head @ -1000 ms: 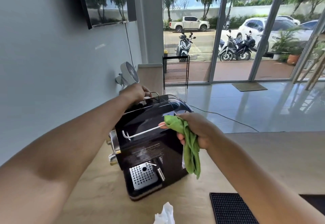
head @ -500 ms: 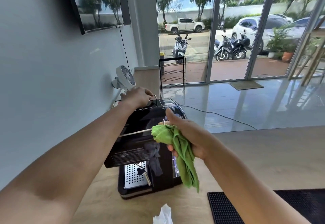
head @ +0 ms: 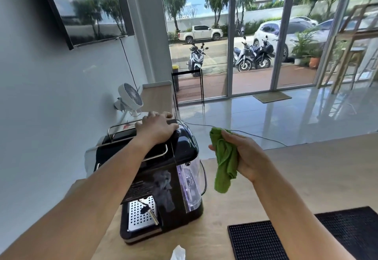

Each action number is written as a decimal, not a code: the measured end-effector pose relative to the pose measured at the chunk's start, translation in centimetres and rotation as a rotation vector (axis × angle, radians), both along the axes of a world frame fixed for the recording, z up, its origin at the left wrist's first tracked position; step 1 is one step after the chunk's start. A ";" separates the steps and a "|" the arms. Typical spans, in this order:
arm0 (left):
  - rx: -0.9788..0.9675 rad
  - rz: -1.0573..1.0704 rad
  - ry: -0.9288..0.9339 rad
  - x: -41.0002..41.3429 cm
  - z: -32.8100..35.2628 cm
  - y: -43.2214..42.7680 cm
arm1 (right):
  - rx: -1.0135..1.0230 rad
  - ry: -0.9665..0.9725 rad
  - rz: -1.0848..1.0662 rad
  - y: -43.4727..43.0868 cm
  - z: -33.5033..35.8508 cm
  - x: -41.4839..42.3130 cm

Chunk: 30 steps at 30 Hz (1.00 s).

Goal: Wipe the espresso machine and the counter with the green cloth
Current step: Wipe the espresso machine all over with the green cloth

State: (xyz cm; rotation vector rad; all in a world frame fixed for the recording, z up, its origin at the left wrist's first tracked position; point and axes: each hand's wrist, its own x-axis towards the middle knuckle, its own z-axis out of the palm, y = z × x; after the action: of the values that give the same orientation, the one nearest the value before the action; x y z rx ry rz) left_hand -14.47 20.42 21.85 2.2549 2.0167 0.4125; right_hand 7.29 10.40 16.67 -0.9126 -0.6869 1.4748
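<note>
Beside machine [head: 163,178]: mat [head: 306,237], maybe tissue [head: 178,252].

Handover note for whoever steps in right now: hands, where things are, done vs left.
Left hand: flat on top of the espresso machine, steadying it.
Right hand: fingers closed around the bunched green cloth, held in the air to the right of the machine, not touching it.
Machine stands upright on the wooden counter, drip tray facing the person; black mat at front right, white tissue at the near edge.
Done: cannot tell what has been wiped.
Left: probably the machine's right side, then the counter.
</note>
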 end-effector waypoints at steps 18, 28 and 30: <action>0.048 0.073 -0.041 0.7 -1.8 -0.4 | -0.026 0.151 -0.021 5.8 -4.4 2.7; 0.052 0.092 -0.111 1.2 -1.5 -1.1 | 0.370 -0.890 -0.508 8.0 -5.6 -1.1; 0.055 0.087 -0.130 1.1 -1.5 -1.1 | 0.294 -0.941 -0.309 9.2 -4.8 -0.4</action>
State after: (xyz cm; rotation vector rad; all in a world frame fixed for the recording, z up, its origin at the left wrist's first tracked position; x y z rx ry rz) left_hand -13.39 19.35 20.37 2.1151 2.0673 0.6127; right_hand 6.87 19.65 11.88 -1.3998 -1.3260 0.5854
